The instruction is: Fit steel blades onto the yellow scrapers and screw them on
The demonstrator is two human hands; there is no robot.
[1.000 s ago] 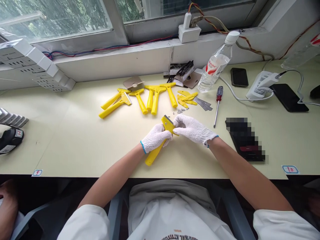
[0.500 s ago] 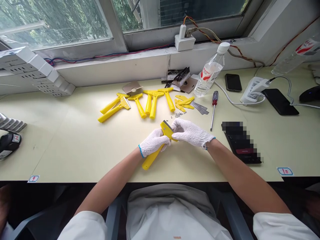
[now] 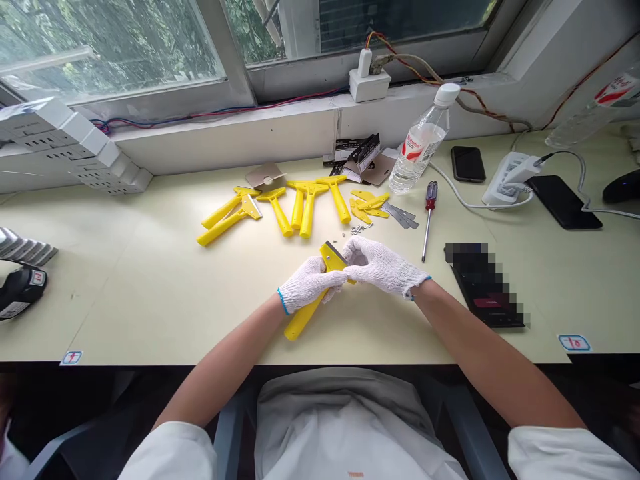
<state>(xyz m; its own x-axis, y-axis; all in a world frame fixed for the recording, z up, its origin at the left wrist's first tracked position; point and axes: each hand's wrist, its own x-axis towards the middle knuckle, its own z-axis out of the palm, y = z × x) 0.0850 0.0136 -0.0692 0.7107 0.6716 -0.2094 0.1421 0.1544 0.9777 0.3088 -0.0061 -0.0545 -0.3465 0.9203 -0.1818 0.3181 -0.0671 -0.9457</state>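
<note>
Nearest scraper [image 3: 305, 320] before screws [image 3: 360, 229]; blades [image 3: 401, 217] between screws and screwdriver [image 3: 429, 200]; bottle [image 3: 413, 157] behind blades

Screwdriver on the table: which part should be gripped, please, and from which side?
Likely by the handle, from above, with the nearer right hand. The screwdriver lies flat, its handle thicker than the shaft and at the far end, between the bottle on the left and the white cable on the right.

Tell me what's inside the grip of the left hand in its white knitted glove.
A yellow plastic scraper: its lower handle and part of its head show beyond the left hand. The stretch between is mostly covered.
</note>
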